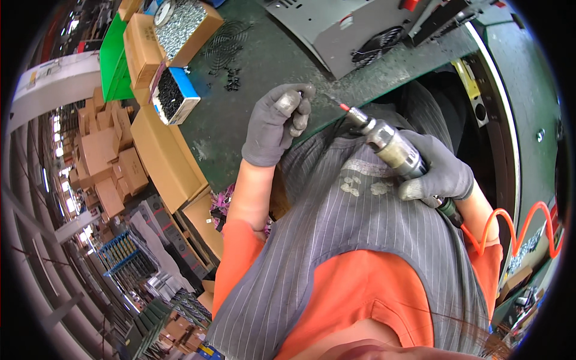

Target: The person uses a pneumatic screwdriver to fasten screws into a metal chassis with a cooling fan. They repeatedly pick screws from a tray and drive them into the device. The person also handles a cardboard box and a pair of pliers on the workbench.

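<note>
We look down on a person in a striped grey apron (390, 222) over an orange shirt (360, 288), standing at a dark green counter (264, 57). The gloved right hand (441, 168) is wrapped firmly around a metal-bodied power screwdriver (393, 150), which is held in front of the apron, its red-collared nose tilted up and leftward toward the other hand. The gloved left hand (273, 123) is raised near the counter's edge, its fingers curled in toward the thumb; we cannot tell whether something small is pinched there. Beyond the hands, a grey metal casing (330, 30) with a black fan (381, 47) rests on the counter. To the left we find a round wire grille (225, 48), loose small black pieces (232, 80), a blue-and-white box (185, 108) of black parts and a cardboard box (201, 36) full of silvery hardware. An orange coiled hose (513, 231) loops beside the right forearm.
</note>
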`<state>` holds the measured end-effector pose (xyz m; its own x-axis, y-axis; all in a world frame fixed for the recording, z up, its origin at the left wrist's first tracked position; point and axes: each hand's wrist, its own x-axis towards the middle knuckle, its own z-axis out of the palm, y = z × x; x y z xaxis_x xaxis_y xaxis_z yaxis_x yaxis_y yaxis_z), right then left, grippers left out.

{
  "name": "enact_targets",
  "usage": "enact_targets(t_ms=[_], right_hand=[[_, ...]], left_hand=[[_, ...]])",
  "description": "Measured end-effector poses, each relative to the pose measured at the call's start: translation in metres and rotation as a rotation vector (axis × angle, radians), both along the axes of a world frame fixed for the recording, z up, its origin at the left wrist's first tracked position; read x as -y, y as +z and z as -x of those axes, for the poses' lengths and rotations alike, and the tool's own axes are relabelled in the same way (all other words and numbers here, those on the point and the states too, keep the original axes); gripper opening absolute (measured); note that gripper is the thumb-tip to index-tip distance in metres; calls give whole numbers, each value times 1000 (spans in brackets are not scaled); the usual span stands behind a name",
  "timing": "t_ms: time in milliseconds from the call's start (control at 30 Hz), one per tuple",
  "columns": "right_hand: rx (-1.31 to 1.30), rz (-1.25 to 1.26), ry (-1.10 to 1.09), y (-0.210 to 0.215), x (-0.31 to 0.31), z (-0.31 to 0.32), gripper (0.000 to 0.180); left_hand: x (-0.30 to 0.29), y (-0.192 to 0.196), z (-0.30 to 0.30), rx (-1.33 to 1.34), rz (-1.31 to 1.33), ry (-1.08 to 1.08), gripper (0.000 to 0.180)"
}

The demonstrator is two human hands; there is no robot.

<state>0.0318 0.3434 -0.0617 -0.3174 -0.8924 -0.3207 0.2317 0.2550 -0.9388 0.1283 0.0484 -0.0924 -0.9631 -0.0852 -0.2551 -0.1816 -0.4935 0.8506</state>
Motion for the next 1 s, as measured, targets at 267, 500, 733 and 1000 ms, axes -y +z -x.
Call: enact_targets(t_ms=[267,500,733,1000], right_hand=[[-28,40,-32,-1,0,-8,67],[48,36,35,-4,-10,-6,66],[309,261,-45,-19,-16,-22,67],[84,112,-165,4,-39,-11,72]], left_hand=[[-26,10,10,83,147,44,44],[-22,25,17,131,312,-102,28],[-16,22,21,-49,66,-247,28],[-68,-18,20,-279,616,311,42]])
